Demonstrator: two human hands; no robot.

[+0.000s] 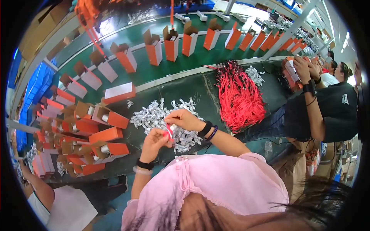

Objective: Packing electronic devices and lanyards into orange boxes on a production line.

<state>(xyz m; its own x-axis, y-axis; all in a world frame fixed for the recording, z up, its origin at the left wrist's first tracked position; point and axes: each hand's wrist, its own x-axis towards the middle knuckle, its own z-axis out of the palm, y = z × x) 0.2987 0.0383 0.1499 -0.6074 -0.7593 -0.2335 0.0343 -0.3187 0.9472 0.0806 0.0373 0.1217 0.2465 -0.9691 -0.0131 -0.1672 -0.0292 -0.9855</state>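
Both hands meet over a pile of coiled white cables (148,117) on the dark bench. My left hand (154,143) is closed in a pinch on a short red strap (169,130). Just above it, my right hand (185,120) pinches the strap's upper part between thumb and fingers. A small white piece (173,127) shows between the hands; whether it is a coiled cable is too small to tell. Right of the cables lies a large heap of red straps with black ends (241,100).
Orange-and-white boxes with open flaps (154,52) line the green conveyor (144,71); several more crowd the bench at left (111,134). White devices (183,18) lie on the far belt. Co-workers are at right (331,107) and lower left (65,204). Blue bins (36,90) stand far left.
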